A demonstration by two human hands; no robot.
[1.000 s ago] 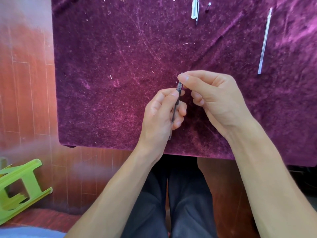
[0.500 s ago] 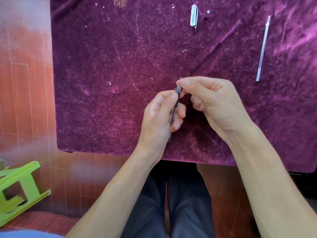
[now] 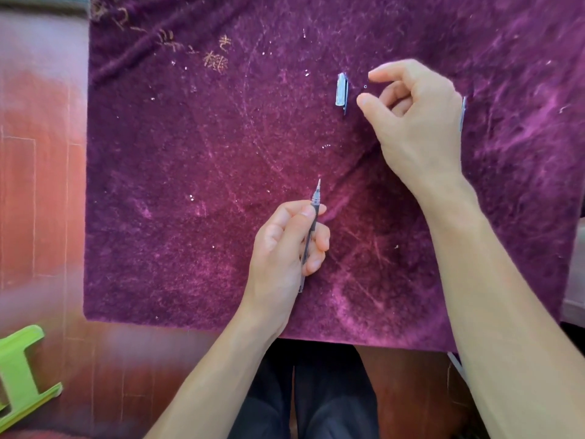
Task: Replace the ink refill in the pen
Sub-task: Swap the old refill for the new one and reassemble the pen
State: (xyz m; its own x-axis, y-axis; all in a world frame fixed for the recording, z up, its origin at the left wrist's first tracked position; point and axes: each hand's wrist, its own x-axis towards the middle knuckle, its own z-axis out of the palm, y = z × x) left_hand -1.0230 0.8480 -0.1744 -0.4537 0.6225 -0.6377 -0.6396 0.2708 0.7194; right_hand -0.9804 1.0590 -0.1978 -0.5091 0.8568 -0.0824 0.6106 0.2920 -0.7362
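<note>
My left hand (image 3: 286,248) grips a slim pen (image 3: 311,223) over the purple cloth (image 3: 190,172), its clear tip pointing away from me. My right hand (image 3: 414,122) hovers farther back with thumb and forefinger apart and nothing between them. Just left of those fingers lies a clear pen cap (image 3: 342,93), and a tiny dark part (image 3: 365,87) sits between fingertips and cap. A thin refill tube (image 3: 462,112) lies on the cloth mostly hidden behind my right hand.
The cloth covers a small table; its near edge runs just above my dark-trousered knees (image 3: 316,400). A green plastic stool (image 3: 22,375) lies on the red wooden floor at the lower left.
My right hand has let go of the pen tip and moved away and to the right, toward the cap. The left hand keeps holding the pen. The view has tilted, showing more of the far cloth.
</note>
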